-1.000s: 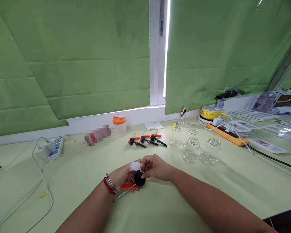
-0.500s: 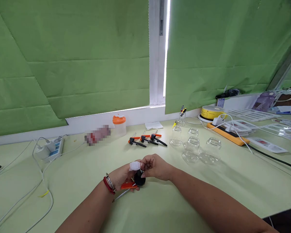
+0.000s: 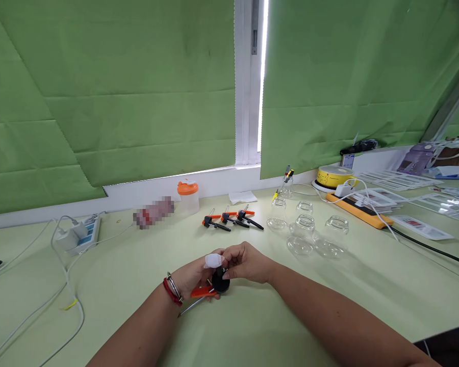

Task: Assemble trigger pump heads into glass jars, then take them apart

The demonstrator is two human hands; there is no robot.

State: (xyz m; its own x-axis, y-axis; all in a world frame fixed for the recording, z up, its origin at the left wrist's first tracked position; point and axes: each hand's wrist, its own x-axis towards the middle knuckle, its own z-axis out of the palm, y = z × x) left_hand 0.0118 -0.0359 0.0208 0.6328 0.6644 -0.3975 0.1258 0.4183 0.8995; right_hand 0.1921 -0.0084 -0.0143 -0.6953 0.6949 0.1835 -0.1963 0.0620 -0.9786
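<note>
In the head view my left hand (image 3: pixel 197 275), with a white wrapping on one finger, is closed round an orange-and-black tool (image 3: pixel 202 292). This tool has a round black disc and a thin metal rod that slants down to the left. My right hand (image 3: pixel 248 262) meets the left one, its thumb and fingers pinched at the black disc's upper edge. What lies between those fingertips is too small to tell. Beyond my hands, similar orange-and-black tools (image 3: pixel 233 220) with metal rods lie side by side on the table.
Several clear glass jars (image 3: pixel 300 237) stand right of the tools on the pale green table (image 3: pixel 118 285). An orange-lidded cup (image 3: pixel 188 198) is by the wall. An orange power strip (image 3: pixel 361 210) lies right; a white one (image 3: pixel 84 235) and cables left.
Almost nothing differs: both hands stay in the same place on the orange-and-black tool, apart from a very slight shift of the view.
</note>
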